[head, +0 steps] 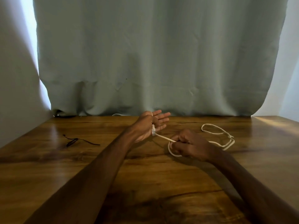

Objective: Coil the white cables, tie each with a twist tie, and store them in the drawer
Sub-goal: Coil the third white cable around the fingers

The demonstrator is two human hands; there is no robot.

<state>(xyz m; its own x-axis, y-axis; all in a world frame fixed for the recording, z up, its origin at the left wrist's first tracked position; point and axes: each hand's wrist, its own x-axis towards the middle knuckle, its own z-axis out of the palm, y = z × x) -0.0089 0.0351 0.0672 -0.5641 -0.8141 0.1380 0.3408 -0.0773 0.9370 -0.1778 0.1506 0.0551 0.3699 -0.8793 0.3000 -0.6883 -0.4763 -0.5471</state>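
Observation:
A white cable lies in loose loops on the wooden table, right of centre. My left hand is raised with its fingers spread, and the cable's clear plug end is pinned against its palm by the thumb. A taut stretch of cable runs from there to my right hand, which is closed around it, with one loop curling under the fist. Black twist ties lie on the table to the left, apart from both hands. No drawer shows in this view.
A grey-green curtain hangs along the table's far edge. A short white arc of another cable peeks out under the curtain hem. A pale wall borders the table's left side.

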